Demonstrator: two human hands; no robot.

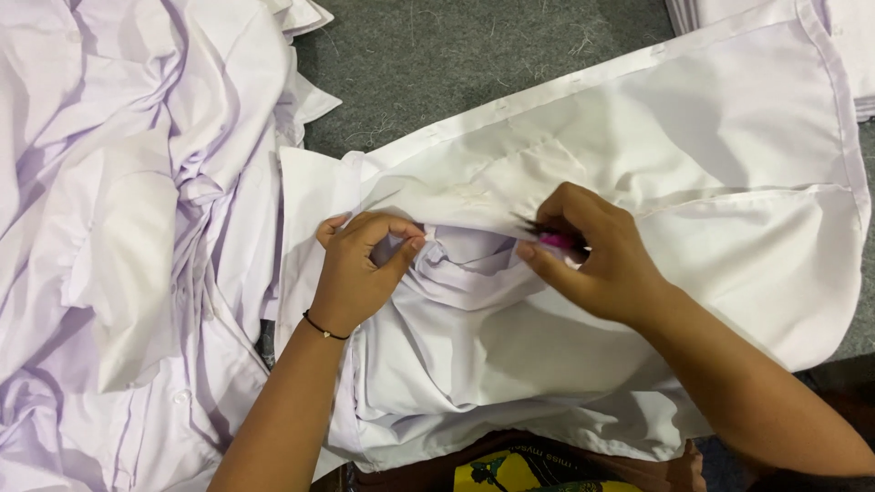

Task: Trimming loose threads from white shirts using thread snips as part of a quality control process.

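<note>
Two hands are working on a white shirt [729, 273] that is lying spread across a grey bench [474, 64], with its buttoned edge running up toward the far right. Off to the left, a heap of pale shirts [118, 228] is lying crumpled and touching the spread one along its left edge. Moving right, the left hand [360, 269], with a thin black cord on its wrist, is pinching a small fold of the cloth between thumb and curled fingers, holding it taut near the middle of the shirt. Just beside it, the right hand [597, 260] is closed around a small pink-handled cutter [551, 240], dark tips pointing left toward the pinched fold; I cannot tell whether the blades are touching any thread. At the far right corner, a stack of folded cloth [857, 55] is sitting at the edge of view.

Doing this well seems to call for keeping the fold stretched firmly, bringing the tips only to the loose thread, and keeping the blades angled away from the cloth itself.
</note>
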